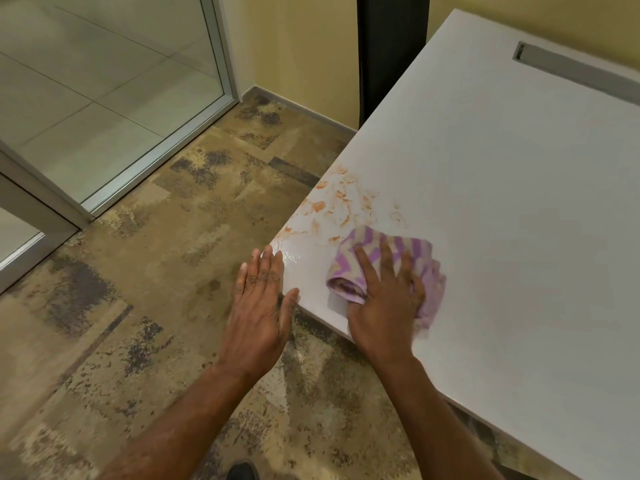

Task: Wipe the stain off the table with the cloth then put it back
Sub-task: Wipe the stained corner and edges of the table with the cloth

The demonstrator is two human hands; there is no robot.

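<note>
A white table (502,209) fills the right side of the view. Orange smears of the stain (337,200) spread along its left edge, near the corner. A crumpled purple-and-cream striped cloth (429,271) lies on the table just below the stain. My right hand (384,299) presses flat on the cloth, fingers spread over it. My left hand (259,306) is open, fingers together, held at the table's near-left corner with the thumb touching the edge. A wet sheen shows on the table by that corner.
A grey metal cable slot (568,67) is set into the table's far side. Patterned brown carpet (156,271) covers the floor. A glass partition with an aluminium frame (156,157) stands at left, a dark post (391,53) by the yellow wall behind.
</note>
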